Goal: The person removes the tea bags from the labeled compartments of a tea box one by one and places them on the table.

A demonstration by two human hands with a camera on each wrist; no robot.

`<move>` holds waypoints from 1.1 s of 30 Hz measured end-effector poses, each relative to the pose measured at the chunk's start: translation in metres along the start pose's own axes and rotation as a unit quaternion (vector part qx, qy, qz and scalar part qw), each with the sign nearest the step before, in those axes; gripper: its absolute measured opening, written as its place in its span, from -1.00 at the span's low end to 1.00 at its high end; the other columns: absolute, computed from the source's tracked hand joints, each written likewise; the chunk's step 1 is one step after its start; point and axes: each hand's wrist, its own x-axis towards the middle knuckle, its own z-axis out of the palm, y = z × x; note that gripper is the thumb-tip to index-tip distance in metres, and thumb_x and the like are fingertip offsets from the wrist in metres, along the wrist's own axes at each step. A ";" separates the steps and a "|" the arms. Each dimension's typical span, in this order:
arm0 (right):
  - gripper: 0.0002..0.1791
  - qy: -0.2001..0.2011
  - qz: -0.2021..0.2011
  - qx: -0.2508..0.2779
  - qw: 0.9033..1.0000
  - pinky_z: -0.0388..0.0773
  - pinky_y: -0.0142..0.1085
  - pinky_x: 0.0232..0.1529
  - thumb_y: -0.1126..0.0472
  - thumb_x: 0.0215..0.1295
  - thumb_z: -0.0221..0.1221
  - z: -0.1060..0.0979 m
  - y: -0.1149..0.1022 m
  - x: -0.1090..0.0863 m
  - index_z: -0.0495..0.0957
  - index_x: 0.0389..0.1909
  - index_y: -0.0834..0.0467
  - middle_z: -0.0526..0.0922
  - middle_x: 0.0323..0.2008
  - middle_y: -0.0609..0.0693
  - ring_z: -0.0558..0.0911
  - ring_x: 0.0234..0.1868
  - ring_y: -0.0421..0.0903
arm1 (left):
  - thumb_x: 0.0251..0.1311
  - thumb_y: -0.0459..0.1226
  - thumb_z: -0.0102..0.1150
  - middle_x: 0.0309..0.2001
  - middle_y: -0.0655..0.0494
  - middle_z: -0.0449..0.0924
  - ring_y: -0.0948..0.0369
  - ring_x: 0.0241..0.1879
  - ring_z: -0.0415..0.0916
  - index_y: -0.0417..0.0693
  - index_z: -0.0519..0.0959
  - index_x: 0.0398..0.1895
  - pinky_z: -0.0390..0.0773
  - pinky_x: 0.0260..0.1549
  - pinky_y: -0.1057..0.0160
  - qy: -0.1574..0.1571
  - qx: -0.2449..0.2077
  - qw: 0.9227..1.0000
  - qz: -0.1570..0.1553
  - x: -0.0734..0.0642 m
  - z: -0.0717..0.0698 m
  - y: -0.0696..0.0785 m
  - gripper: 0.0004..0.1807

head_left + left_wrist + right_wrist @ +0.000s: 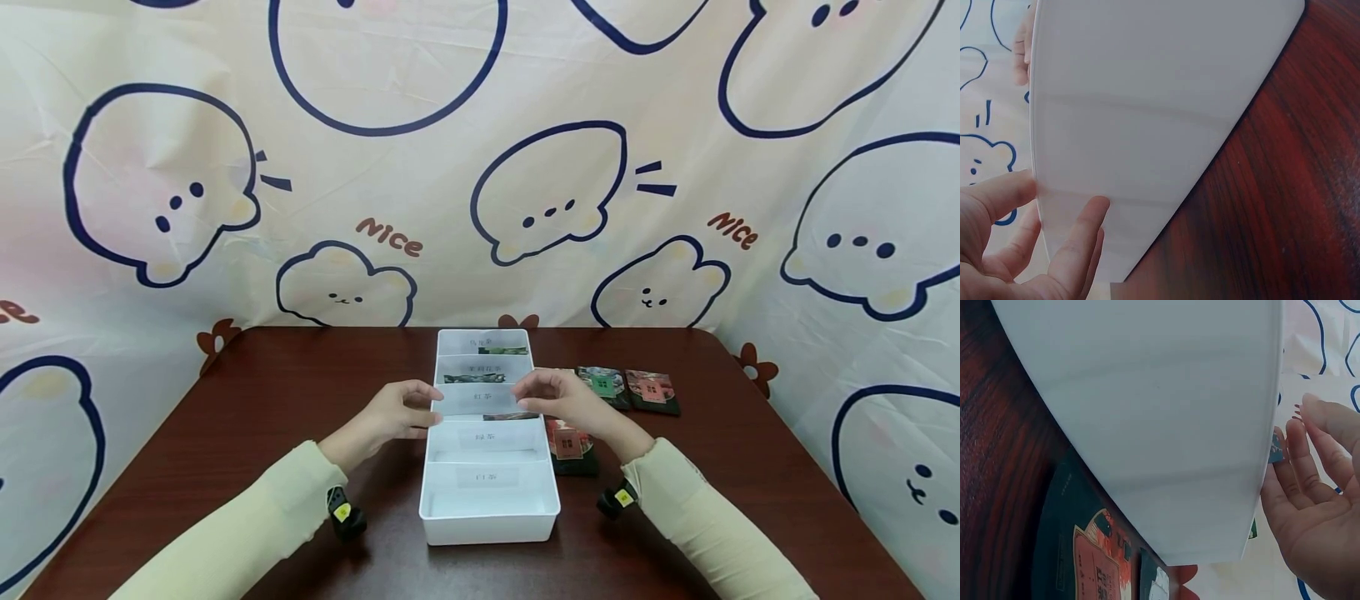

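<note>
The divided box (487, 529) is white, the counter (300, 375) reddish-brown wood grain, the backdrop (435, 183) cream (navy cartoon outlines (375, 131) and rust-brown lettering (389, 237)).

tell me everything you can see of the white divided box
The white divided box looks like plastic: long, rectangular, round-cornered, with five labelled compartments. Open-topped, it stands level, receding lengthwise on the dark reddish-brown table. Packets show in the three far compartments. The left hand touches its left side; the right hand is at its right rim.
</note>
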 end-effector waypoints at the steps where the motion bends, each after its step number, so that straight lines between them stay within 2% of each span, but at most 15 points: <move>1: -0.66 -0.003 0.000 -0.006 1.000 0.61 -0.39 -0.04 0.21 0.32 0.22 0.000 0.000 0.000 0.55 0.02 0.33 0.59 0.01 0.28 0.62 -0.04 -0.02 | 0.10 -0.43 0.33 0.04 -0.20 0.44 0.12 -0.24 0.60 -0.24 0.52 0.03 0.67 -0.11 0.02 0.000 0.000 1.000 0.000 0.000 0.000 0.000 -0.61; 6: -0.70 -0.021 -0.002 -0.046 0.999 0.60 -0.36 0.00 0.21 0.30 0.23 0.000 -0.001 0.004 0.58 -0.01 0.27 0.61 -0.01 0.18 0.61 -0.04 -0.06 | 0.10 -0.41 0.34 0.04 -0.20 0.45 0.12 -0.24 0.61 -0.25 0.52 0.03 0.67 -0.11 0.01 0.001 0.003 1.000 0.000 0.000 0.000 0.000 -0.60; 10: -0.73 -0.036 0.000 -0.073 0.997 0.60 -0.34 -0.06 0.22 0.30 0.24 0.001 -0.001 0.006 0.60 -0.03 0.23 0.62 -0.05 0.11 0.60 -0.09 -0.09 | 0.10 -0.41 0.34 0.05 -0.20 0.44 0.11 -0.23 0.61 -0.25 0.52 0.03 0.66 -0.10 0.01 0.002 0.003 1.000 0.000 0.000 0.000 0.000 -0.60; 16: -0.77 -0.050 0.005 -0.087 0.995 0.63 -0.33 -0.09 0.25 0.28 0.25 0.001 -0.002 0.008 0.62 -0.06 0.19 0.62 -0.06 0.07 0.62 -0.12 -0.12 | 0.10 -0.41 0.34 0.04 -0.21 0.45 0.11 -0.24 0.61 -0.25 0.52 0.03 0.66 -0.10 0.00 0.001 0.006 1.000 0.001 -0.001 0.000 0.000 -0.60; 25: -0.81 -0.058 0.008 -0.126 0.990 0.64 -0.32 -0.07 0.25 0.26 0.27 0.002 -0.003 0.010 0.66 -0.12 0.15 0.64 -0.11 0.02 0.62 -0.14 -0.14 | 0.10 -0.41 0.34 0.05 -0.21 0.45 0.11 -0.23 0.61 -0.24 0.52 0.03 0.67 -0.11 0.02 0.002 0.008 1.000 0.000 -0.001 0.000 0.001 -0.60; 33: -0.87 -0.058 -0.010 -0.170 0.984 0.62 -0.42 -0.15 0.25 0.23 0.30 0.004 -0.005 0.010 0.69 -0.21 0.08 0.65 -0.20 -0.04 0.62 -0.21 -0.20 | 0.10 -0.41 0.34 0.07 -0.22 0.44 0.11 -0.22 0.61 -0.24 0.52 0.03 0.66 -0.09 0.01 0.003 0.010 1.000 -0.002 0.000 0.000 0.001 -0.60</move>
